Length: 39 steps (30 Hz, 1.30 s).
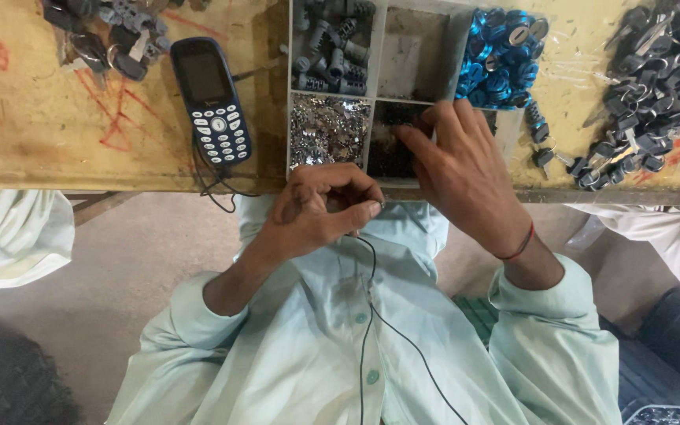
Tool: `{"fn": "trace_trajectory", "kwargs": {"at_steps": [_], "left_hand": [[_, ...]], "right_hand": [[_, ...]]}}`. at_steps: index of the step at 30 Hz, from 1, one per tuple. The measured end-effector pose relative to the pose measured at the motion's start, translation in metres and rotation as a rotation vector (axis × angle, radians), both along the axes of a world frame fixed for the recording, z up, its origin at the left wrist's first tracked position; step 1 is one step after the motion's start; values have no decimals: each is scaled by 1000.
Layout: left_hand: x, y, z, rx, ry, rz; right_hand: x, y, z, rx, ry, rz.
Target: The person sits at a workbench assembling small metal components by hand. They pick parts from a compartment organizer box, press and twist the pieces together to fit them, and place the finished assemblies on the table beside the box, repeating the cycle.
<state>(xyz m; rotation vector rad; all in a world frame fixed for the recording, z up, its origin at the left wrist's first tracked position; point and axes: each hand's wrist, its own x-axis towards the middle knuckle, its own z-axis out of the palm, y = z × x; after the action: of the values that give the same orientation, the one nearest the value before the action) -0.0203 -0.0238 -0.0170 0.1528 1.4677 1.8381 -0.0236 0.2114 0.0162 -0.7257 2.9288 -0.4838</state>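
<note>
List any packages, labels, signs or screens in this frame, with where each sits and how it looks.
Mobile phone: on the yellow bench left of the divided tray, dark blue bar shape, small dark screen off, pale keys.
Clear plastic bag: flat on the bench right of the tray, transparent, under blue-capped parts and dark keys.
Divided tray: grey compartments of small metal parts, right hand reaching in.
No labels or signs visible.

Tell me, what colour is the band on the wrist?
Red: the thin band circles the right hand's wrist, seen in the head view.

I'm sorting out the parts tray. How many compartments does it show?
4 show in the tray: grey cylinders upper left, a near-empty one upper right, shiny bits lower left, dark bits lower right under the right hand. More may be hidden.
</note>
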Motion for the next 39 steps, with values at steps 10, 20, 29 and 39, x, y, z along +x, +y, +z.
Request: {"fn": "trace_trajectory", "kwargs": {"at_steps": [10,20,29,39], "left_hand": [[0,2,0,-36,37,-7],[2,-2,-8,-40,49,6],[9,-8,-19,-77,-86,39],[15,-7,-18,-48,-52,42]], "right_hand": [[-1,-7,-6,58,48,-9],[-9,-10,-7,47,63,-1],[-7,-11,-18,202,175,3],[-10,-11,-18,297,272,55]]}}
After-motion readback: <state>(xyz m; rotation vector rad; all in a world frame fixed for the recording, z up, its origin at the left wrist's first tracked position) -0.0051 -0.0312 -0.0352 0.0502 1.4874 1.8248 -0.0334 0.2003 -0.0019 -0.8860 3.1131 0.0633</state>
